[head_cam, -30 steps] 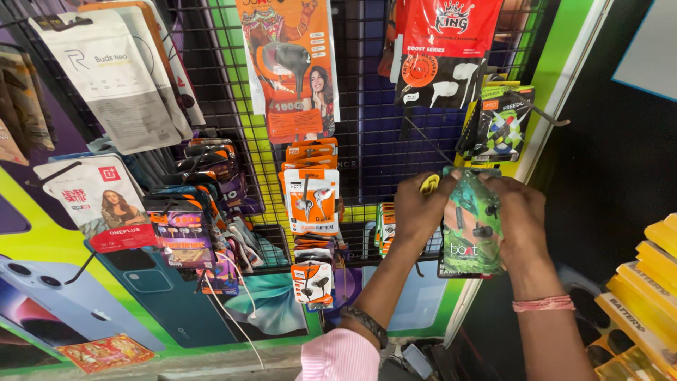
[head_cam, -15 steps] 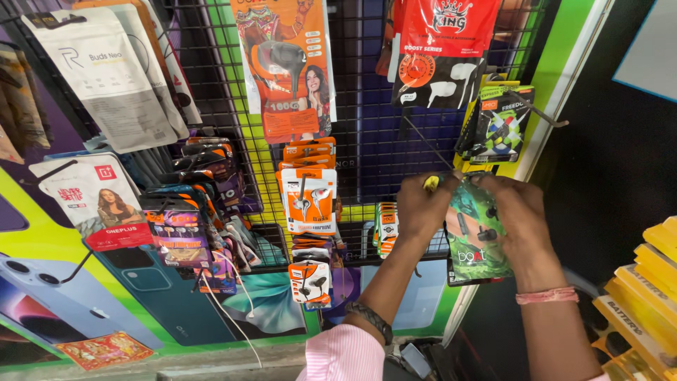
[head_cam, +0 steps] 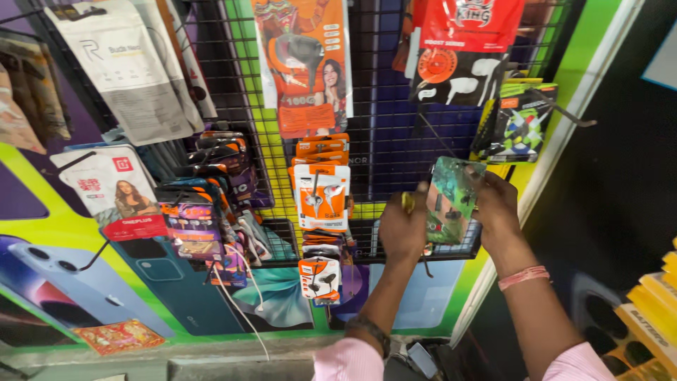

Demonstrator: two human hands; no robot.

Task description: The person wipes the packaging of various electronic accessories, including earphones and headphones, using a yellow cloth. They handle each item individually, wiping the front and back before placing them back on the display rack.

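Carefully now, we hold the green packet (head_cam: 451, 201) against the wire rack (head_cam: 395, 134), our left hand (head_cam: 402, 229) and right hand (head_cam: 497, 204) both clamped on its edges. We judge it best kept flat and level with a bare hook. Neighbouring hooks carry orange earphone packs (head_cam: 321, 194); yellow boxes (head_cam: 652, 310) sit right.

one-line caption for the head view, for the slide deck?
Left hand and right hand hold a green earphone packet against a wire display grid hung with packets.
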